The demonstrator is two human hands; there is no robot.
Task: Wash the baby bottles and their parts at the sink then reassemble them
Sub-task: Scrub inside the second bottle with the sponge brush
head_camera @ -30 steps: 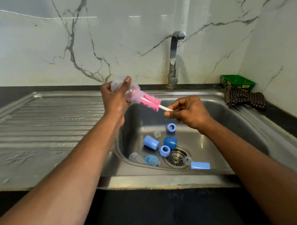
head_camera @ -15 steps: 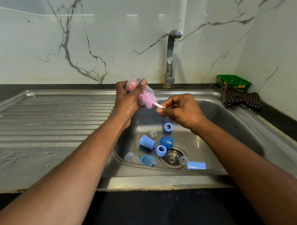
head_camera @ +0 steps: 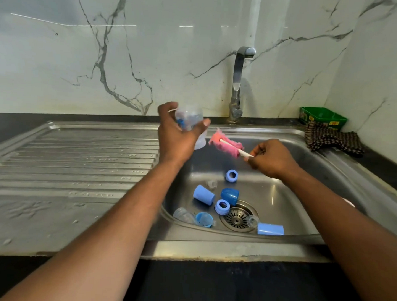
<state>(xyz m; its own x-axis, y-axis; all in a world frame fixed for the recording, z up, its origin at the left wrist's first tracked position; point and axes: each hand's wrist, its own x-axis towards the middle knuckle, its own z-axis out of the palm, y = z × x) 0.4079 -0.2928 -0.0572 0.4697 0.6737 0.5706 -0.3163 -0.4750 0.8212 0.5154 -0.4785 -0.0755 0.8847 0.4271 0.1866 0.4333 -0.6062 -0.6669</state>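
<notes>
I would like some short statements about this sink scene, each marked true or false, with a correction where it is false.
1. The left hand holds a clear bottle. True.
2. The pink brush is inside the bottle. False: it is outside, just beside the bottle's mouth.
3. The right hand pinches the brush's white handle. True.
4. Water runs from the tap. False: no stream is visible.
5. The green box lies in the sink basin. False: it stands on the counter by the wall.
</notes>
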